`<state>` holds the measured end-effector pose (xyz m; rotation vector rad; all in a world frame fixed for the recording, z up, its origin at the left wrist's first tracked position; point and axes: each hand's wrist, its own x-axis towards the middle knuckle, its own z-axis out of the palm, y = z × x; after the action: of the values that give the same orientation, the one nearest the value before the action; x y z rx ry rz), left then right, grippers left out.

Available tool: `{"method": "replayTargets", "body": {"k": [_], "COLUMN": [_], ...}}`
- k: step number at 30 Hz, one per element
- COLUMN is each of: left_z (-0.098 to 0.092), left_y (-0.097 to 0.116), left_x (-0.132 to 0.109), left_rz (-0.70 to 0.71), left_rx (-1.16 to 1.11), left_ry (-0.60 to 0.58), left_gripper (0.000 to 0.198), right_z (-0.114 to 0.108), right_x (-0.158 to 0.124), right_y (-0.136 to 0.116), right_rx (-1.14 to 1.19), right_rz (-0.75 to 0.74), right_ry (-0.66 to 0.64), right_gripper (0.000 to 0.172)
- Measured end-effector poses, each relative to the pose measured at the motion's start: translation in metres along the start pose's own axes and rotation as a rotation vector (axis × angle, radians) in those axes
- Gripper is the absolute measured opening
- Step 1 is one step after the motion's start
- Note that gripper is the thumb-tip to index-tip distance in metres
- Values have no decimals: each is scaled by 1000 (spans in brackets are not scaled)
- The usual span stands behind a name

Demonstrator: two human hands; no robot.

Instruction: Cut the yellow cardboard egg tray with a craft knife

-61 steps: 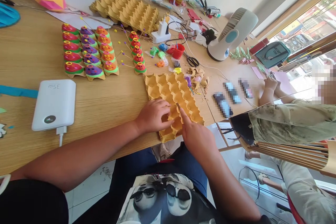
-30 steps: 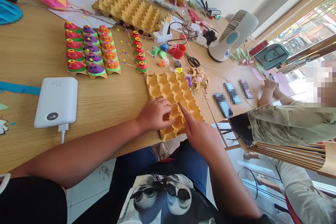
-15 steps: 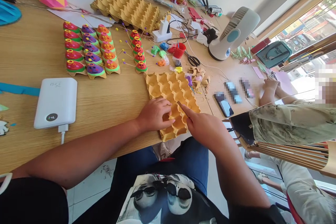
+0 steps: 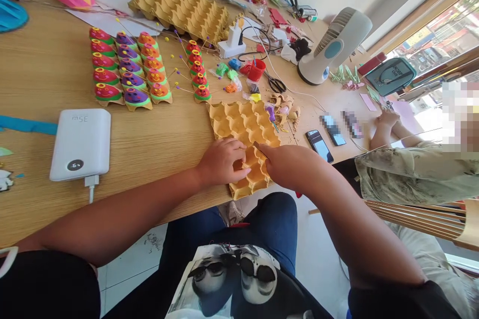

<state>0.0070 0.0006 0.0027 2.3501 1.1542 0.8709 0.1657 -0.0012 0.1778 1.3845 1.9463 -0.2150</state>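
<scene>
A yellow cardboard egg tray (image 4: 239, 119) lies at the near edge of the wooden table (image 4: 157, 144). My left hand (image 4: 220, 162) presses down on the tray's near left part, fingers curled over the cups. My right hand (image 4: 288, 164) is closed around a thin tool, with the forefinger stretched along it. Only the tool's narrow tip (image 4: 257, 146) shows, and it touches a ridge near the tray's middle. The rest of the tool is hidden in my fist.
Painted egg-cup figures (image 4: 127, 72) stand in rows at the left, with one more row (image 4: 198, 77) beside them. Also on the table are stacked egg trays (image 4: 183, 7), a white power bank (image 4: 80, 144), a fan (image 4: 333, 45), scissors (image 4: 276, 83) and phones (image 4: 320, 145). Another person (image 4: 404, 169) sits at the right.
My right arm has swung to the right and my right hand has turned, while the tool tip stays on the tray. My left hand has kept its place.
</scene>
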Motion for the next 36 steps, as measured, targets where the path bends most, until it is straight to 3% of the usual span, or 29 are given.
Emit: {"method": "replayTargets", "body": {"k": [36], "left_z": [-1], "left_y": [1], "left_x": [0], "left_rz": [0], "left_rx": [13], "left_ry": [-10], "left_gripper": [21], "right_z": [8], "right_x": [2], "right_y": [0], "right_rx": [-26], "right_rz": [25], "right_ry": [1], "right_gripper": [65]}}
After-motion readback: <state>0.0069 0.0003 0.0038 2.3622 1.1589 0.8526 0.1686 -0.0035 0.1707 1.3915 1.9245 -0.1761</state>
